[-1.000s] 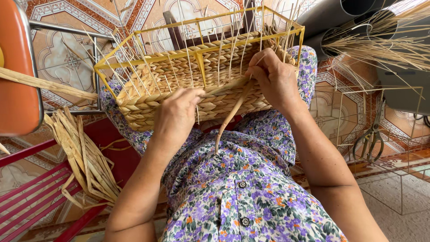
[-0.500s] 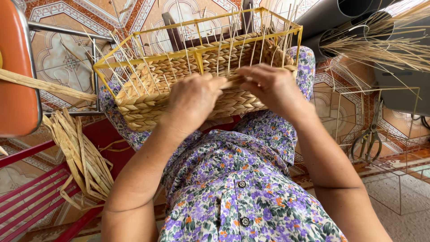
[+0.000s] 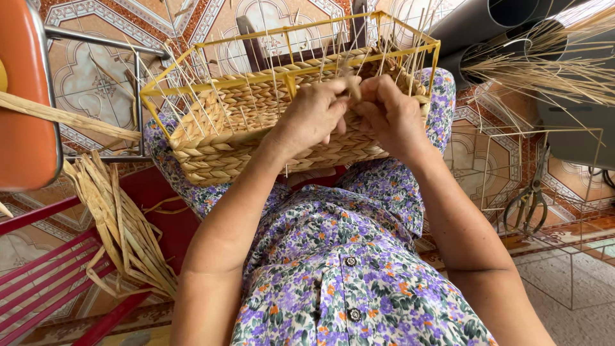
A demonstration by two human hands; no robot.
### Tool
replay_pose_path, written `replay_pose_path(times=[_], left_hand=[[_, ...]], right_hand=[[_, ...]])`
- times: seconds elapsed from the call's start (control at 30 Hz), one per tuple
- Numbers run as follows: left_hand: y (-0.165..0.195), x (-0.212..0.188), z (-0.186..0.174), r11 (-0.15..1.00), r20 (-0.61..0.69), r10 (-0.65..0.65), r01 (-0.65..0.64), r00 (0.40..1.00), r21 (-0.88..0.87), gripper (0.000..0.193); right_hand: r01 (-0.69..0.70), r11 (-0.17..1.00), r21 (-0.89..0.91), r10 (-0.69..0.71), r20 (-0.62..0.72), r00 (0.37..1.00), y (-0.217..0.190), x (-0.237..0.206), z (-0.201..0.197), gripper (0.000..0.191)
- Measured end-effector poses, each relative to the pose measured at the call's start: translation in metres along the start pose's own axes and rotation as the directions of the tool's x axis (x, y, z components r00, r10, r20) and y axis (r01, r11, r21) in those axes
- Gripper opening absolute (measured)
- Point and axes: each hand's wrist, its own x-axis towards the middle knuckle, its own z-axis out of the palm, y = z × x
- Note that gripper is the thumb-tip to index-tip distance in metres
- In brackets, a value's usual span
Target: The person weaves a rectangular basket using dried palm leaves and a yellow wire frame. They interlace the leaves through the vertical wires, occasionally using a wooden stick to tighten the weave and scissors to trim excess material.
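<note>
1. Weaving at centre frame in the head view, left hand [image 3: 314, 118] and right hand [image 3: 391, 115] pinch one straw strand [image 3: 351, 84] above the half-woven basket [image 3: 256, 122] on the lap; thin stakes could snap if tugged.
2. Fingertips overlap, hiding the exact grip; scissors [image 3: 528, 202] at right look blurred.

The basket [image 3: 256, 122] was rough, matt braided straw on a yellow-coated wire frame [image 3: 288, 32]. The dress [image 3: 346, 256] was soft floral cloth; the floor tiles [image 3: 90, 83] looked smooth.
</note>
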Motion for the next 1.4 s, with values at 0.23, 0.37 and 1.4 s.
replay_pose_path(times=[0.23, 0.37, 1.4], left_hand=[[0.000, -0.050, 0.009, 0.610, -0.323, 0.793, -0.685, 0.517, 0.399, 0.009], [-0.002, -0.065, 0.017, 0.653, -0.403, 0.750, -0.493, 0.524, 0.575, 0.018], [0.034, -0.093, -0.024, 0.662, -0.402, 0.685, -0.288, 0.608, 0.692, 0.025]], right_hand=[[-0.006, 0.998, -0.062, 0.007, 0.029, 1.000, 0.003, 0.012, 0.006, 0.012], [0.182, 0.898, -0.401, -0.169, 0.068, 0.983, -0.008, 0.008, 0.012, 0.013], [0.304, 0.903, -0.302, -0.322, -0.011, 0.947, -0.014, 0.009, 0.025, 0.010]])
